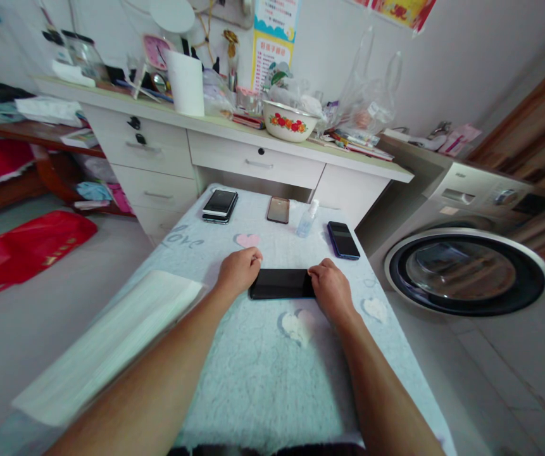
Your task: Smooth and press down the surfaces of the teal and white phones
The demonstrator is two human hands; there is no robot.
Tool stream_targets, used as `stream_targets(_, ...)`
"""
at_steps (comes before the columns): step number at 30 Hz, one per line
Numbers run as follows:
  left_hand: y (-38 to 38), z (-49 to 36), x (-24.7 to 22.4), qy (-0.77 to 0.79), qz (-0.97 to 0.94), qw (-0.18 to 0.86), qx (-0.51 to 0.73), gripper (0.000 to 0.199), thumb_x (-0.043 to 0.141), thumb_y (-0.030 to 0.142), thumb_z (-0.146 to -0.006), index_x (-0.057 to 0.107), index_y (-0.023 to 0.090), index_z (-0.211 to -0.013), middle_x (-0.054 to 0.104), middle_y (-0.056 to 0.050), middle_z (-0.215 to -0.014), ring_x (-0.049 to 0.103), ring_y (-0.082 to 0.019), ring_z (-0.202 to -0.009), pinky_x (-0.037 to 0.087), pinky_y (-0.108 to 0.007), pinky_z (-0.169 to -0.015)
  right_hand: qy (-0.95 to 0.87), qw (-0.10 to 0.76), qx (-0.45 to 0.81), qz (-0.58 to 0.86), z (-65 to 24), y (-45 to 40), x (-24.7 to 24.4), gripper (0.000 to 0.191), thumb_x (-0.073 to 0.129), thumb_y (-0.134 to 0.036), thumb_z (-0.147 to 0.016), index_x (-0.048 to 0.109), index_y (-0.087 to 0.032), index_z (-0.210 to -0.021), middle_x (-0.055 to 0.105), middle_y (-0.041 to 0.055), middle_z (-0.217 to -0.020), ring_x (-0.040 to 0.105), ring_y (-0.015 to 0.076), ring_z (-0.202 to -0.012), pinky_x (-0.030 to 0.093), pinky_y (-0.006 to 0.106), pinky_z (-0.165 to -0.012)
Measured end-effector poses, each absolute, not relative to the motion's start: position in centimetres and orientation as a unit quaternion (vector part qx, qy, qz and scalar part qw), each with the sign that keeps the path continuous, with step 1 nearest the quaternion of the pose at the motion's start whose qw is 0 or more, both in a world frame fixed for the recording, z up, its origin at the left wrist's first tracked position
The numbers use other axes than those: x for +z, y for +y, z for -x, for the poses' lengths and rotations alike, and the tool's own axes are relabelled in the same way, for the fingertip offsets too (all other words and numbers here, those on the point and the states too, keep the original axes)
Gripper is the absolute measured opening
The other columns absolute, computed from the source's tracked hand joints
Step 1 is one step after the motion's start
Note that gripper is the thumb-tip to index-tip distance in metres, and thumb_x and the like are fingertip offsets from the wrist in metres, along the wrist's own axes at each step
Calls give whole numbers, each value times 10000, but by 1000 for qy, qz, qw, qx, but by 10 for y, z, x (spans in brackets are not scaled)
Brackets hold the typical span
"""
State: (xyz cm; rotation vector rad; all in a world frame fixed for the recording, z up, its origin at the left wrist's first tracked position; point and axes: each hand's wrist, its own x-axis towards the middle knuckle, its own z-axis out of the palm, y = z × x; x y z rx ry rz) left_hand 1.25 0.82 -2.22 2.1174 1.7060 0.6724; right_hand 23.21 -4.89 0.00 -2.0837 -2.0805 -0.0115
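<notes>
A black smartphone [281, 284] lies sideways in front of me, its dark screen facing up. My left hand [241, 271] is closed at its left end, fingers curled in at the upper corner. At the opposite end my right hand [332, 286] pinches the upper right corner. Beyond the hands stands a small clear spray bottle [306, 221] with a brownish phone case [278, 209] to its left. Another dark phone [343, 240] rests at the right edge. Stacked phones [219, 204] sit at the far left.
A light blue cloth with hearts covers the table [263, 367]. A white paper-like sheet [111, 345] lies along its left side. Behind is a white desk [253, 158] with a floral bowl [290, 121] and paper roll [185, 83]. A washing machine [462, 221] stands to the right.
</notes>
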Motion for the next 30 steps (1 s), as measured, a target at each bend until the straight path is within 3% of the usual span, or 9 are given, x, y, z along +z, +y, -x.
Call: stream_targets(30, 9, -13, -24, 599, -745, 170, 240, 199, 473, 210, -814, 664, 231, -867, 716, -8, -817, 633, -166, -776, 379, -251, -641, -783, 132, 76, 604, -207, -60, 4, 259, 461, -195, -923, 714, -237, -956, 608, 30, -959, 574, 125, -838, 401, 193, -758)
